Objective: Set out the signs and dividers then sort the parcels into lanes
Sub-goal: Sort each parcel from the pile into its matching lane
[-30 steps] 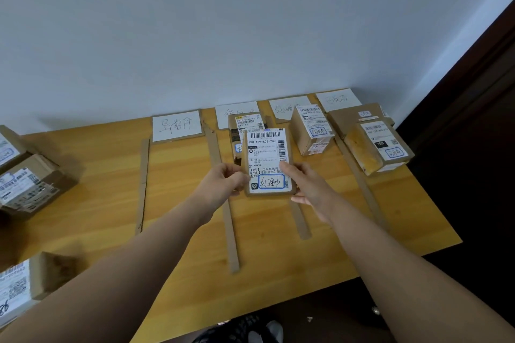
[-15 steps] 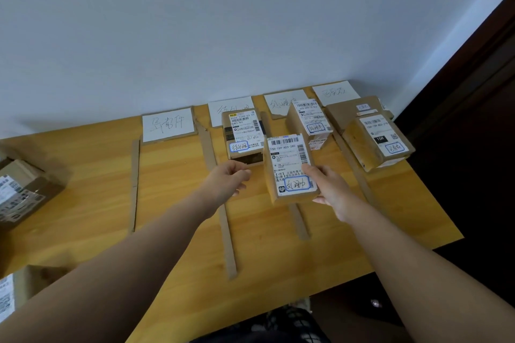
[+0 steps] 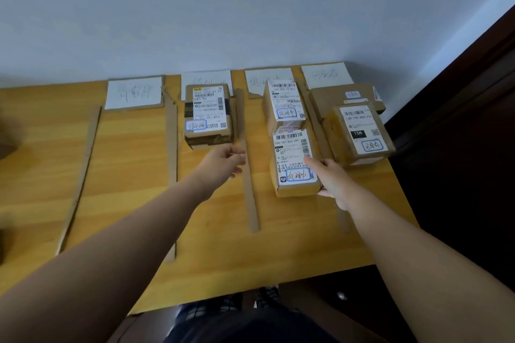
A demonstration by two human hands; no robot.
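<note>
Four white signs lie along the wall, the leftmost sign [image 3: 133, 92] with nothing in its lane. Cardboard strip dividers [image 3: 249, 198] run toward me between the lanes. My right hand [image 3: 331, 178] grips a brown parcel [image 3: 292, 159] with a white label, thumb on top, in the third lane. It sits just in front of another labelled parcel [image 3: 284, 106]. My left hand [image 3: 223, 161] hovers over the divider beside it, fingers loose, holding nothing. One parcel [image 3: 207, 117] sits in the second lane, and a box [image 3: 359, 133] rests partly on a flat parcel [image 3: 331, 96] in the fourth.
The wooden table [image 3: 125, 203] ends close to my body at the front and just past the fourth lane on the right, where a dark door stands. Blurred dark shapes show at the table's far left edge.
My left hand let go of the parcel. My right hand carried it right and down into the third lane, in front of the parcel there. My view swung right.
</note>
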